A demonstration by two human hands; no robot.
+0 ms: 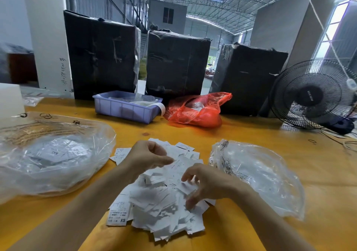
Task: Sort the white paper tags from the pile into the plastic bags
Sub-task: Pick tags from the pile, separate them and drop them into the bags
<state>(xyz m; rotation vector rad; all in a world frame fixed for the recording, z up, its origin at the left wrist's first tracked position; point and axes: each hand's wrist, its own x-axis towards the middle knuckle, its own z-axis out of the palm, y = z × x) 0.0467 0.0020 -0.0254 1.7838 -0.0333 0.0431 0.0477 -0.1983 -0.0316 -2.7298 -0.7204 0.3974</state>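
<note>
Across the smooth yellow table (251,134), crinkly clear plastic bags lie at nine o'clock (54,160) and three o'clock (258,175) of a heaped pile of flat white paper tags (164,202). Over it, the left hand (148,158) pinches one tag; the right hand (201,183) hovers, fingers loosely curled apart.

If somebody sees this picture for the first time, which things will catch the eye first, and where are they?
First comes the pile of white paper tags in the middle of the yellow table, with the left hand and right hand working above it. A clear plastic bag with tags inside lies to the left, and another clear bag lies to the right. Behind them, the red plastic bag stands out.
</note>
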